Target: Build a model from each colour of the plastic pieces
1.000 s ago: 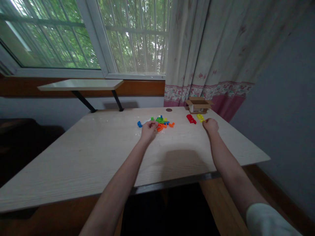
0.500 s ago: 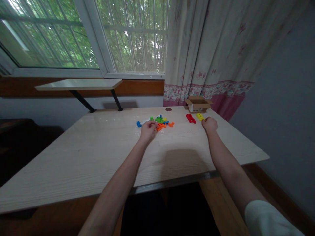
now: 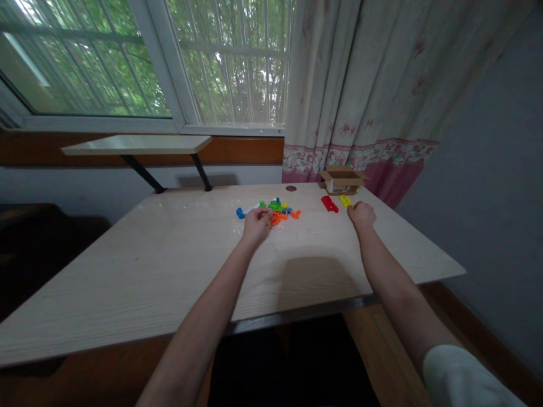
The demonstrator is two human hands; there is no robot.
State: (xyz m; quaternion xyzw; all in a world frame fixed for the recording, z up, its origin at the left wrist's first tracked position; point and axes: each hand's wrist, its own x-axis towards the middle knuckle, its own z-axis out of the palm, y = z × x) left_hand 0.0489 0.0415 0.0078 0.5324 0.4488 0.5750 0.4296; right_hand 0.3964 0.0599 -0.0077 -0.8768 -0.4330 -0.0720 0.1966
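Hardly anything shifts over the last second; the left hand [image 3: 257, 224] stays by the colourful pile [image 3: 275, 207], the right hand [image 3: 362, 215] by the yellow piece [image 3: 345, 200], near the red piece [image 3: 328, 203] on the desk [image 3: 169, 254], leaving the layout unchanged; whether either hand's fingers pinch anything, I cannot tell.

Right grip [image 3: 362, 215] marginally further left (barely a shift)

Obstacle: box [image 3: 340, 184] behind yellow piece [image 3: 345, 200]

The head view looks down across the table [image 3: 127, 265].
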